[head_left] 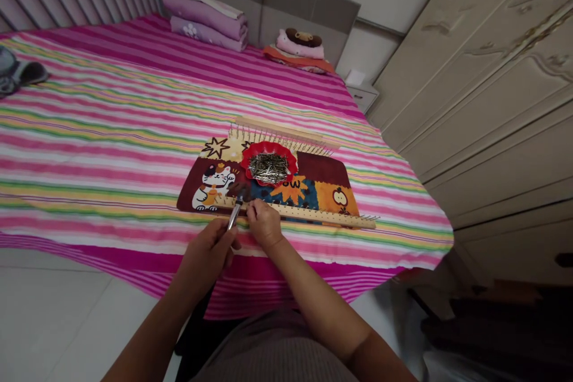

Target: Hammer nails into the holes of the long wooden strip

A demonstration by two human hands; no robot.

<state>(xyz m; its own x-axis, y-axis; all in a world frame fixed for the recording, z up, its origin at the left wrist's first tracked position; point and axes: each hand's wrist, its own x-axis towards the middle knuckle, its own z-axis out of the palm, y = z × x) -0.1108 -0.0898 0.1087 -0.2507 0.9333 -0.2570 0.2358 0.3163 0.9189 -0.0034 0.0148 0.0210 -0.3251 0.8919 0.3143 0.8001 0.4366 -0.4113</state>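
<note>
Left hand (209,250) closed round silver-handled tool (234,213). Right hand (265,222) at dotted wooden strip (322,215), grip cannot be told. Strip along near edge of patterned mat (324,168); red bowl (293,162) of nails (268,167) toward far edge.

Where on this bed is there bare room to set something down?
Bare striped cloth lies between the patterned mat and the grey item at far left, and right of the mat, toward the wardrobe. The mat is crowded: red bowl of metal pins, front wooden strip, left hand gripping a silver tool, right hand.
</note>
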